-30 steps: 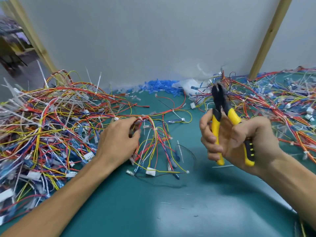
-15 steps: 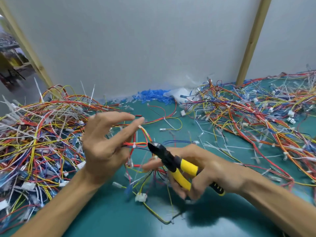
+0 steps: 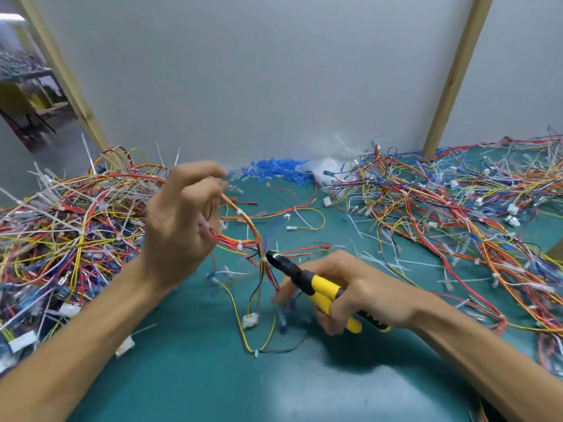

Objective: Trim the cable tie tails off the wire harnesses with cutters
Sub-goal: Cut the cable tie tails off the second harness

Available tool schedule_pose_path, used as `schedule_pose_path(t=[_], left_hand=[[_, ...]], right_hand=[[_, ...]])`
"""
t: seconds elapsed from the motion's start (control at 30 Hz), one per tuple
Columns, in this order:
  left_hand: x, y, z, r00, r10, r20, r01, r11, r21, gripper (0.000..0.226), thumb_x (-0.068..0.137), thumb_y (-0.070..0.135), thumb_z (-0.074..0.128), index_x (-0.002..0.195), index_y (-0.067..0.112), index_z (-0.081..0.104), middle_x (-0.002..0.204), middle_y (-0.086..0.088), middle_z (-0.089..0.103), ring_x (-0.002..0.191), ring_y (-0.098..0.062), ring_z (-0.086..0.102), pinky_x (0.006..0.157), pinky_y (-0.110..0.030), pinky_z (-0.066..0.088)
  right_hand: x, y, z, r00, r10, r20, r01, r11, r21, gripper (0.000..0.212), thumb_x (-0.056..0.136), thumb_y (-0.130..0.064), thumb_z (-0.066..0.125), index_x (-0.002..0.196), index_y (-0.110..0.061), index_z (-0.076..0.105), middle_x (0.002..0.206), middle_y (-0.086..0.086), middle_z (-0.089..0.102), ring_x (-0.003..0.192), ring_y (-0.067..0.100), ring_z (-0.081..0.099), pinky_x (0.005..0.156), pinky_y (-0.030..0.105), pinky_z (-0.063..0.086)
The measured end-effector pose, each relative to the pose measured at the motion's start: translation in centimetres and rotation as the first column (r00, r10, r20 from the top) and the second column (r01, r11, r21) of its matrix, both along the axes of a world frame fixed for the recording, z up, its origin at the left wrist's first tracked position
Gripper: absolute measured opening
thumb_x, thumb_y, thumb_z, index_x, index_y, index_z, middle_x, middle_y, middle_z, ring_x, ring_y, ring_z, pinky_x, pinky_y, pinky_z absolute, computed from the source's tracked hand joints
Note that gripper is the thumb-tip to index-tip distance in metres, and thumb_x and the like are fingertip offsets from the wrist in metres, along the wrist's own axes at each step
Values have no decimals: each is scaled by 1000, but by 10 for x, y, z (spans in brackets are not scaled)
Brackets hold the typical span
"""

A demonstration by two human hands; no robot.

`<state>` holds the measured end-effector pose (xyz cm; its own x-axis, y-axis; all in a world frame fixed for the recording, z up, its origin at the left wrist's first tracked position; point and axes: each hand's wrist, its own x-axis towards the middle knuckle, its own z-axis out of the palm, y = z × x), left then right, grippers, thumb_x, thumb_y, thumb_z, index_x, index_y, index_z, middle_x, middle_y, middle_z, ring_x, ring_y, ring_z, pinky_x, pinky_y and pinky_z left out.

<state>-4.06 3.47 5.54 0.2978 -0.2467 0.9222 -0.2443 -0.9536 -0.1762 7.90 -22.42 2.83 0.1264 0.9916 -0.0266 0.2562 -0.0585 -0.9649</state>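
Note:
My left hand (image 3: pixel 179 226) is raised over the green mat and pinches a wire harness (image 3: pixel 254 239) of red, orange and yellow wires between thumb and fingers, so it hangs down with white connectors dangling. My right hand (image 3: pixel 350 290) grips yellow-handled cutters (image 3: pixel 307 281). The black jaws point left and touch the harness at a white cable tie (image 3: pixel 264 261). The fingers below the handles are blurred.
A large tangle of harnesses with long white tie tails (image 3: pixel 61 233) fills the left. Another spread of harnesses (image 3: pixel 457 214) covers the right. Blue terminals (image 3: pixel 274 172) lie along the grey back wall. Two wooden posts (image 3: pixel 454 74) stand against the wall. Green mat (image 3: pixel 243 385) lies in front.
My left hand lifted one harness out of the left pile. My right hand came down from an upright hold and brought the cutter jaws left against the harness.

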Motion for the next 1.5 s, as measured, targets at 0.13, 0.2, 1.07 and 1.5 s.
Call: schedule_pose_path(t=[0.13,0.2,1.07,1.5], left_hand=[[6,10,41,988,109,112,-140,934,328,33,88,-15,63,112,7,54,114,-18,64,86,-35,60,76,-49,48],[11,19,59,964,199,175,-254,884,393,32,90,-7,66,114,11,56,117,-14,68,90,-34,61,83,-51,44],[52,-21,74,871,458,-179,-438,888,140,36,104,44,63,81,17,64,80,-7,61,59,-35,58,51,-32,31],[38,-61,25,774,387,-502,-366,919,145,63,76,55,74,129,24,59,114,-1,57,106,-28,57,86,-42,40]], right_hand=[[6,-3,5,988,39,-152,-32,998,48,46,53,5,61,97,-6,70,76,6,66,60,21,53,51,24,40],[12,-5,9,894,31,-448,39,989,145,48,46,6,54,92,-4,62,75,15,57,59,22,42,52,26,32],[21,-5,9,795,-427,-430,563,782,266,36,83,-14,70,117,-3,73,78,23,50,53,22,31,49,27,27],[21,-1,4,689,-552,-469,684,709,171,11,92,-7,71,89,-4,61,55,4,46,42,15,36,43,21,29]])
